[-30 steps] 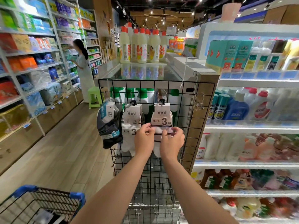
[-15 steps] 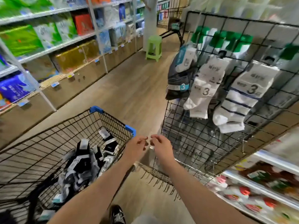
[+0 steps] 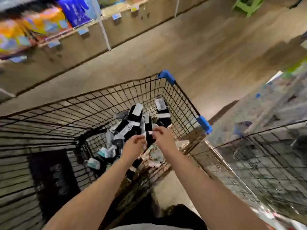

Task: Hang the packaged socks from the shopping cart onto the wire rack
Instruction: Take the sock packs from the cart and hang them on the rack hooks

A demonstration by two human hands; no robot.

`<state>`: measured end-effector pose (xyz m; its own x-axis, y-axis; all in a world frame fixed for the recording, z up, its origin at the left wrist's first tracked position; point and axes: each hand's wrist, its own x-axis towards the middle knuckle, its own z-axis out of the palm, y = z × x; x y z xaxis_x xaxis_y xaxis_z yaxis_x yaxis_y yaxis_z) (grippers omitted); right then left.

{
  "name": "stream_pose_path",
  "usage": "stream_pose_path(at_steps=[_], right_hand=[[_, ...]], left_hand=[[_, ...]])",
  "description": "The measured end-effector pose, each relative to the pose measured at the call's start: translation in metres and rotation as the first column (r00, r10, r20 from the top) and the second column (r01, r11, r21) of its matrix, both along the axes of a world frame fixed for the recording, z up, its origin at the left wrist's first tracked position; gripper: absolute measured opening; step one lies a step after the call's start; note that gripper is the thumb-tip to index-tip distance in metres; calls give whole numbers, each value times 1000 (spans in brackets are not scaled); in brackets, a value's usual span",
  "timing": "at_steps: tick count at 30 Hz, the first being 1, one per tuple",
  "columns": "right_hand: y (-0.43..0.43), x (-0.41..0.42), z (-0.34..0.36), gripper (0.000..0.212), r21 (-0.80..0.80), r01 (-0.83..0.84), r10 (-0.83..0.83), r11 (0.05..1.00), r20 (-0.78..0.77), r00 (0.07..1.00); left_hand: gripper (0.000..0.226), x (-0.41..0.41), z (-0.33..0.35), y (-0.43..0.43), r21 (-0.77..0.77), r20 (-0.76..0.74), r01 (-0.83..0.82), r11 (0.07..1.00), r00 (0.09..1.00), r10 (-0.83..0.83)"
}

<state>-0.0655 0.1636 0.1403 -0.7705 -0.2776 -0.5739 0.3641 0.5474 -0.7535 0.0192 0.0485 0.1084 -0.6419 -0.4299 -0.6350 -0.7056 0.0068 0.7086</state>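
packaged socks (image 3: 131, 123) heaped inside shopping cart (image 3: 166, 77), toward its far right corner. left hand (image 3: 132, 146) and right hand (image 3: 163, 137) side by side above heap, fingers loosely curled; pinching or not, indiscernible through blur. wire rack (image 3: 259, 156) just right of cart.

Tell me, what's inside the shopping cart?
The shopping cart holds a heap of packaged socks, mostly black with white bands. The left hand and right hand cover part of the heap, and whatever lies underneath is hidden.
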Motion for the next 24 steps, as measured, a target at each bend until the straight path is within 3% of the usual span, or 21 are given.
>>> stream_pose_path(at_steps=[8, 13, 20, 22, 24], right_hand=[[-88, -32, -75, 24, 40, -11, 4, 999, 184, 983], [-106, -59, -125, 30, 77, 36, -51, 996, 207, 977], [-129, -89, -169, 17, 40, 67, -76, 997, 330, 941], [-135, -87, -183, 31, -8, 59, -51, 998, 379, 924], [-139, -79, -198, 51, -30, 13, 1, 999, 401, 916]], left_hand=[[20, -34, -60, -61, -20, 47, -161, 987, 986, 162], [27, -70, -91, -79, 17, 14, -229, 973, 973, 229], [42, -100, -154, -99, -166, 81, -37, 986, 995, 51], [43, -92, -167, -97, -192, 103, 1, 981, 995, 19], [41, -80, -171, -90, -114, 94, -3, 993, 995, 14]])
